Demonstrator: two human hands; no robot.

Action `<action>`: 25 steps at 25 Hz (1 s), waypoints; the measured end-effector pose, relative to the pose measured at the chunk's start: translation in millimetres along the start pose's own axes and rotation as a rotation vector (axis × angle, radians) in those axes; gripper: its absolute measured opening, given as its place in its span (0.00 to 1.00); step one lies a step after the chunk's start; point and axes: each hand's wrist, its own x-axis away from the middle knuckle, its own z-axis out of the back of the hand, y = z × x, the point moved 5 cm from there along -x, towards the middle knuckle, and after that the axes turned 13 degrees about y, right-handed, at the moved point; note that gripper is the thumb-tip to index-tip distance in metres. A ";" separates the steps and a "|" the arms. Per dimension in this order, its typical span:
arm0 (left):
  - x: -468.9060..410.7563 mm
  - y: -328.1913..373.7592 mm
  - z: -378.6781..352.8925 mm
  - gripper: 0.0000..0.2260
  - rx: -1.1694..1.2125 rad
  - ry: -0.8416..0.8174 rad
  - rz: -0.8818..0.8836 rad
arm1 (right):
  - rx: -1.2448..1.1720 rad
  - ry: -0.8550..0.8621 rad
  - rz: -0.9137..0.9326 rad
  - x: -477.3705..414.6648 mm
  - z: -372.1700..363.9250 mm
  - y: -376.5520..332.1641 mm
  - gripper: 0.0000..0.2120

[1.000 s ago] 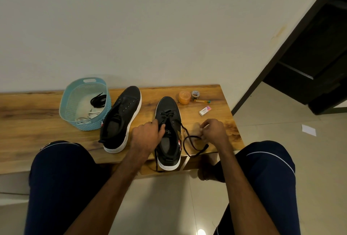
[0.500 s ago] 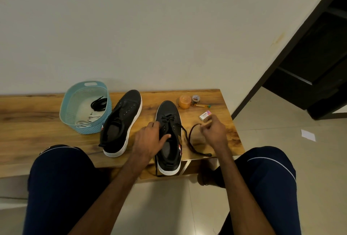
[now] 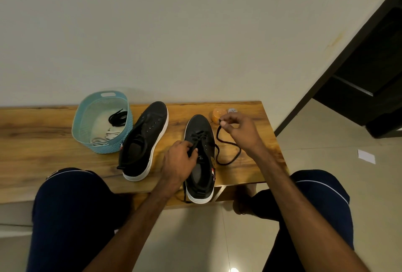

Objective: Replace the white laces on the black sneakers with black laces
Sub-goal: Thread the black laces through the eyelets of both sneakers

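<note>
I see my left hand (image 3: 180, 159) pinching the black lace (image 3: 229, 154) over the sneaker (image 3: 201, 125). My right hand (image 3: 241, 130) pinches its tip, half-hiding an orange tub (image 3: 215, 115). A blue basket (image 3: 79, 128) stands to the left.

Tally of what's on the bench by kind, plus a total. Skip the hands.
sneakers: 2 (unlaced sneaker, half-laced sneaker)
basket: 1
black laces: 2 (bundled lace in the basket, threaded lace)
white lace pile in the basket, strands not countable: 1
orange tub: 1
small grey item: 1
Total: 8
</note>
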 end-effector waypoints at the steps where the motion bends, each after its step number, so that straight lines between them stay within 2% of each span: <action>1: -0.8 -2.5 -0.7 0.11 0.040 0.008 0.032 | 0.008 -0.031 -0.020 -0.8 -8.5 3.0 0.06; 6: -5.8 -21.0 -7.8 0.08 0.302 -0.056 0.322 | 0.162 -0.227 0.013 2.9 -47.3 10.7 0.08; 8: -6.9 -24.1 -11.0 0.08 0.360 -0.068 0.375 | 0.220 -0.301 0.065 8.8 -61.6 11.8 0.06; 12: -6.4 -23.7 -12.3 0.08 0.394 -0.077 0.392 | 0.286 -0.354 0.176 15.5 -73.0 11.8 0.08; 15: -5.8 -22.4 -11.8 0.08 0.393 -0.085 0.396 | 0.356 -0.369 0.334 20.5 -74.7 7.0 0.14; 18: -6.1 -22.3 -11.6 0.08 0.380 -0.082 0.386 | 0.419 -0.375 0.454 22.9 -75.6 3.2 0.14; 25: -7.8 -22.6 -12.5 0.08 0.361 -0.074 0.372 | 0.522 -0.416 0.480 24.2 -79.1 3.6 0.13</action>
